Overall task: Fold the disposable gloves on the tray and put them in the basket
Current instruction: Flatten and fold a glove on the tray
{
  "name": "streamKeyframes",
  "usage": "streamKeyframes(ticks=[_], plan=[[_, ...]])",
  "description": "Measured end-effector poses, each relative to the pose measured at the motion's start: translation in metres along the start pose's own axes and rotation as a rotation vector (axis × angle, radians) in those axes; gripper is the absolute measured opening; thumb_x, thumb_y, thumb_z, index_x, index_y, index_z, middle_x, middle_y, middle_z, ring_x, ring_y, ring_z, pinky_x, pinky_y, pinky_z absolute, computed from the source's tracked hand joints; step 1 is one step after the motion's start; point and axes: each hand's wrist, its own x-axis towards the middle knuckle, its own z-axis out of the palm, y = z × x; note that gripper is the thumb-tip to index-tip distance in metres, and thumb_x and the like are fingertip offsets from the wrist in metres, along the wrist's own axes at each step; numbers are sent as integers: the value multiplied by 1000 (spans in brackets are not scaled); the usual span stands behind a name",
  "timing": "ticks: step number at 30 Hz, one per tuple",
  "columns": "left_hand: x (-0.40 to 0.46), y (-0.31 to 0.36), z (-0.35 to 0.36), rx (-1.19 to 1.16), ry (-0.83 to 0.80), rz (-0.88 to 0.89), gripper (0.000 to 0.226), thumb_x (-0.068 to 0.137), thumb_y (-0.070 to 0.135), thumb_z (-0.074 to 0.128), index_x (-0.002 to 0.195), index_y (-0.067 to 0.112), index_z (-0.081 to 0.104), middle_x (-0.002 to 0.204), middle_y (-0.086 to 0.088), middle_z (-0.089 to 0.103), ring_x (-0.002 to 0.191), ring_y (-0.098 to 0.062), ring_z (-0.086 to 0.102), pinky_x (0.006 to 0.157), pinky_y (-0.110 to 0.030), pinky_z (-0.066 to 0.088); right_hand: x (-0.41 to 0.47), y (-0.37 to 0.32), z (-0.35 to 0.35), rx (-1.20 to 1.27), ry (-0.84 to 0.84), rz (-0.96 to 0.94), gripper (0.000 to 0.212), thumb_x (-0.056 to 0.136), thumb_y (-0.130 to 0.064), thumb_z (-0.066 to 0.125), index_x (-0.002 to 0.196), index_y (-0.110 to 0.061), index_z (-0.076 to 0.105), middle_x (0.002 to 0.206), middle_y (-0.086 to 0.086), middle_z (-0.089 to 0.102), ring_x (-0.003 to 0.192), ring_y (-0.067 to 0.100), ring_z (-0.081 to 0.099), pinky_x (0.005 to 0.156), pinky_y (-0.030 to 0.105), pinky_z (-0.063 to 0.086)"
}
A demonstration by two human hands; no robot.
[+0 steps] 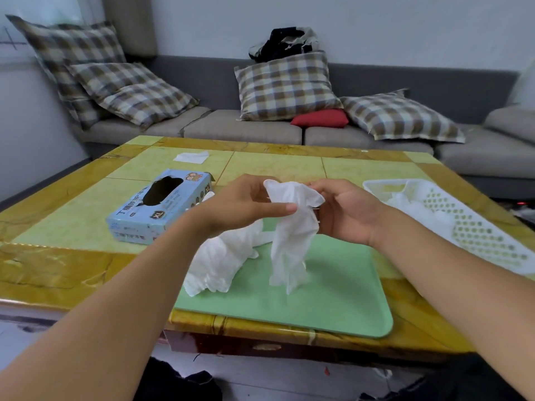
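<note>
A white disposable glove (292, 235) hangs above the green tray (333, 293), its lower end just reaching the tray. My left hand (246, 204) pinches its upper edge from the left, thumb across the front. My right hand (341, 209) grips the same upper edge from the right. A crumpled pile of white gloves (223, 261) lies on the tray's left side, partly behind my left forearm. The white perforated basket (474, 227) stands to the right of the tray and holds white gloves (411, 206).
A blue glove box (159, 206) lies left of the tray on the yellow-green table (72, 227). A white tissue (192, 156) sits near the table's far edge. Behind the table stands a grey sofa (246, 128) with plaid cushions.
</note>
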Motion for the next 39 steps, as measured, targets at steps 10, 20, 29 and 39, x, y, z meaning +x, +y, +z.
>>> streamKeyframes(ticks=[10, 20, 29, 39], plan=[[35, 20, 30, -347, 187, -87, 24, 102, 13, 52, 111, 2, 71, 110, -21, 73, 90, -29, 69, 85, -41, 57, -40, -9, -19, -107, 210, -140, 50, 80, -30, 76, 123, -5, 69, 110, 9, 72, 94, 25, 66, 80, 33, 57], [32, 28, 36, -264, 31, -47, 23, 96, 21, 66, 114, 9, 74, 107, -13, 76, 98, -30, 74, 83, -40, 59, -55, -20, -28, -22, 177, -44, 45, 94, -16, 62, 133, 5, 59, 118, 18, 68, 104, 31, 65, 90, 37, 57], [57, -8, 46, -6, 181, -324, 12, 91, 20, 74, 97, 10, 76, 94, -9, 76, 67, -13, 69, 64, -27, 61, -16, 13, -55, -215, 466, -15, 27, 91, -2, 70, 118, 0, 70, 118, 18, 72, 82, 21, 70, 79, 28, 59], [58, 11, 35, 132, 339, 196, 18, 83, 20, 82, 81, 4, 74, 78, -13, 72, 67, -11, 59, 64, -21, 46, -37, -16, -57, -536, 490, -546, 12, 88, 0, 73, 99, -6, 75, 96, 6, 75, 87, 13, 68, 82, 29, 56]])
